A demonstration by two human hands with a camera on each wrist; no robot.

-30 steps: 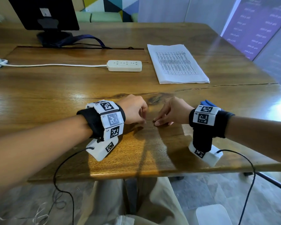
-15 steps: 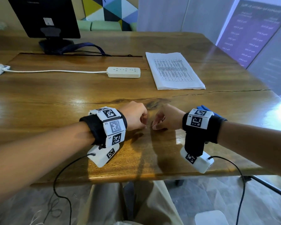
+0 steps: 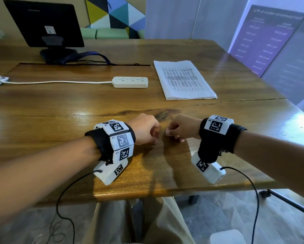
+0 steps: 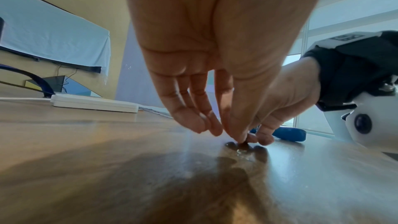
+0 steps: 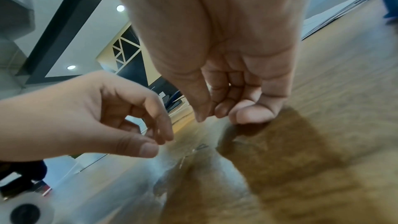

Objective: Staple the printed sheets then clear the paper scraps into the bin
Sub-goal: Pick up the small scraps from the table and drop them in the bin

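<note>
Both hands sit knuckle to knuckle at the near table edge: the left hand (image 3: 144, 129) with thumb and fingertips drawn together, the right hand (image 3: 182, 128) curled, and whether either holds a scrap I cannot tell. Straight ahead and slightly rightward, well apart from both, lies the stack of printed sheets (image 3: 183, 80), long axis running away from them, nearer the right hand.
</note>
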